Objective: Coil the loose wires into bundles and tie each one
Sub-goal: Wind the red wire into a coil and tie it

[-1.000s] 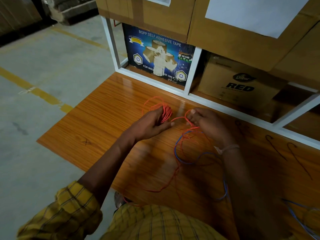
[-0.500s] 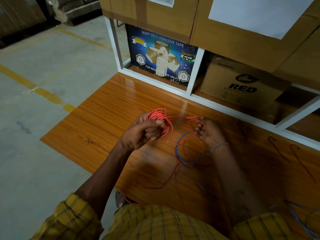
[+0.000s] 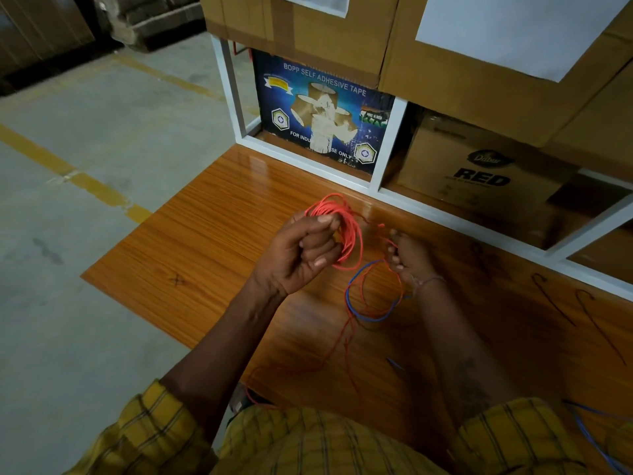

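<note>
My left hand [image 3: 303, 250] grips a coil of red wire [image 3: 349, 231], held up above the wooden table [image 3: 205, 241]. My right hand [image 3: 407, 257], just to the right of the coil, pinches the loose red strand that leads off it. From there the red tail [image 3: 337, 351] hangs in a loop and trails down toward my lap. A loop of blue wire [image 3: 356, 310] lies on the table under my right wrist, tangled with the red one.
A white shelf frame [image 3: 383, 156] borders the table's far side, holding a blue tape box [image 3: 322, 121] and a cardboard carton [image 3: 479, 173]. More cartons sit on top. Dark wires [image 3: 596, 323] lie at the right, another blue wire [image 3: 596, 437] at the lower right. Concrete floor lies left.
My left hand lifted the red coil off the table and raised it; the coil has grown. My right hand drew back to the right along the strand.
</note>
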Demonstrator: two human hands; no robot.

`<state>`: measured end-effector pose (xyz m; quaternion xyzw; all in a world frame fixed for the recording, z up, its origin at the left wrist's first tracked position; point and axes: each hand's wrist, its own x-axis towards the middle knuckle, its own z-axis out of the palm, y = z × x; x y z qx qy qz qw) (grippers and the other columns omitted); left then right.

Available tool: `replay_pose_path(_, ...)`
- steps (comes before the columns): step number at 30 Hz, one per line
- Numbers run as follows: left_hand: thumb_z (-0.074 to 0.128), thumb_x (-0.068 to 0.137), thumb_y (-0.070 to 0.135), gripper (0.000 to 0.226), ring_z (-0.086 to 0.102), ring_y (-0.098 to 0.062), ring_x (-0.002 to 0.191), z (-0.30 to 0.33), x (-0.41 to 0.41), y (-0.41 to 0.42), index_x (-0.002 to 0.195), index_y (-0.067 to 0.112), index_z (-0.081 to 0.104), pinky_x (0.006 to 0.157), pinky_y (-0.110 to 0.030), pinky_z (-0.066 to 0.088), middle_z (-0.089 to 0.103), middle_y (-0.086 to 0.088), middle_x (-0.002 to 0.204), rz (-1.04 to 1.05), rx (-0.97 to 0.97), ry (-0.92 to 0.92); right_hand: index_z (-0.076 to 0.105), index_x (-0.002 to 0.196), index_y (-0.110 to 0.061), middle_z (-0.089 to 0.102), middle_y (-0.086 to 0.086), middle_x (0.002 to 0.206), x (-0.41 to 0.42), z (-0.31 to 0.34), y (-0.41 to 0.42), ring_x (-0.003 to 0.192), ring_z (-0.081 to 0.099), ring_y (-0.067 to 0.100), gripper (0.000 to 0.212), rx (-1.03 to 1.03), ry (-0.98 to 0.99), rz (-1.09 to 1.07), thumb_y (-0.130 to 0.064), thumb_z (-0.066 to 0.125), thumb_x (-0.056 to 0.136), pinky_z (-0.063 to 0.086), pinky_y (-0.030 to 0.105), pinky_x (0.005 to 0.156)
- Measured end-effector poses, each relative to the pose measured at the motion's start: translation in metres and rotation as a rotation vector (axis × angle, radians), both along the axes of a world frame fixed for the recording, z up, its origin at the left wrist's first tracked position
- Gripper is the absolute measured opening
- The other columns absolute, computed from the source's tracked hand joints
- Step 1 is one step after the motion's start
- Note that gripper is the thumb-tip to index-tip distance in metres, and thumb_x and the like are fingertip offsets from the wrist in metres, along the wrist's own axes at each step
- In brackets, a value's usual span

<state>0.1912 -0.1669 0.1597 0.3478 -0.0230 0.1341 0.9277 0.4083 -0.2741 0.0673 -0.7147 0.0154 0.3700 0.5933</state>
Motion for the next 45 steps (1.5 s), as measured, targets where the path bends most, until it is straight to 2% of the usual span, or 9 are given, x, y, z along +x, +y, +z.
replay_pose_path(5,0.042,0.106,0.005,0.03,0.028,-0.001,0.035,0.016,0.021,0.005,0.091,0.001,0.067,0.043,-0.019,0.036,0.032,0.011,0.047,0.082,0.016,0.114,0.067,0.091,-0.01,0.062,0.006,0.082,-0.012,-0.001,-0.004,0.066,0.056,0.011,0.01,-0.082,-0.541,0.22,-0.014,0.077,0.089,0.044,0.027,0.059)
replay_pose_path(10,0.044,0.107,0.009,0.025,0.025,-0.001,0.033,0.015,0.034,0.011,0.092,0.001,0.062,0.043,-0.018,0.035,0.032,0.01,0.047,0.137,0.057,0.26,0.061,0.082,-0.013,0.057,0.005,0.091,-0.01,0.021,-0.025,0.082,0.051,0.015,0.033,0.001,-1.352,0.379,-0.025,0.089,0.07,0.039,0.028,0.075)
replay_pose_path(15,0.045,0.108,0.01,0.024,0.025,-0.002,0.035,0.006,0.04,0.017,0.091,0.003,0.061,0.043,-0.019,0.035,0.032,0.01,0.048,0.183,0.077,0.324,0.069,0.095,-0.009,0.07,0.0,0.077,-0.028,0.045,-0.032,0.067,0.061,0.004,0.007,0.337,-0.482,0.313,-0.01,0.063,0.098,0.047,0.019,0.066)
replay_pose_path(18,0.049,0.108,0.01,0.024,0.025,-0.004,0.035,0.003,0.04,0.014,0.089,0.003,0.062,0.043,-0.02,0.036,0.032,0.01,0.046,0.237,0.187,0.368,0.065,0.105,-0.003,0.071,0.006,0.068,-0.029,0.053,-0.042,0.06,0.066,0.012,0.042,0.548,0.097,0.169,-0.03,0.033,0.11,0.053,0.021,0.056)
replay_pose_path(20,0.051,0.107,0.009,0.024,0.027,-0.006,0.036,0.002,0.04,0.012,0.088,0.003,0.063,0.043,-0.022,0.035,0.033,0.009,0.045,0.3,0.268,0.406,0.066,0.098,-0.001,0.069,0.011,0.066,-0.025,0.056,-0.048,0.068,0.07,0.023,0.065,0.603,0.199,0.178,-0.051,0.027,0.107,0.058,0.029,0.062)
replay_pose_path(26,0.047,0.108,0.012,0.025,0.024,-0.003,0.036,-0.006,0.04,0.021,0.088,0.005,0.061,0.044,-0.019,0.034,0.029,0.01,0.048,0.33,0.02,0.388,0.063,0.085,-0.01,0.047,-0.003,0.049,-0.024,0.046,-0.043,0.066,0.064,0.014,0.029,0.479,-0.116,0.137,-0.031,0.052,0.102,0.048,0.03,0.073)
replay_pose_path(36,0.046,0.104,0.006,0.025,0.022,-0.002,0.034,-0.015,0.022,0.007,0.087,0.0,0.064,0.041,-0.019,0.03,0.026,0.012,0.045,0.236,-0.049,0.142,0.053,0.073,-0.012,0.029,-0.008,0.035,-0.002,0.052,-0.029,0.032,0.035,0.005,0.039,0.621,0.287,-0.122,-0.024,0.043,0.109,0.052,0.018,0.053)
replay_pose_path(42,0.05,0.106,0.017,0.032,0.045,-0.006,0.047,-0.006,0.024,0.016,0.117,-0.011,0.061,0.07,-0.023,0.055,0.048,0.002,0.065,0.151,-0.329,-0.061,0.06,0.075,-0.02,0.037,-0.013,0.049,-0.034,0.033,-0.017,0.048,0.036,0.005,0.032,0.122,-0.488,0.133,-0.031,0.056,0.105,0.036,0.024,0.049)
replay_pose_path(45,0.051,0.104,0.011,0.041,0.073,-0.015,0.093,0.007,0.028,0.019,0.137,-0.014,0.051,0.107,-0.034,0.053,0.069,-0.015,0.117,0.264,-0.391,-0.039,0.056,0.069,-0.02,0.046,-0.014,0.055,-0.053,0.023,-0.016,0.056,0.039,0.0,0.036,0.031,-0.711,0.323,-0.028,0.057,0.105,0.034,0.027,0.058)
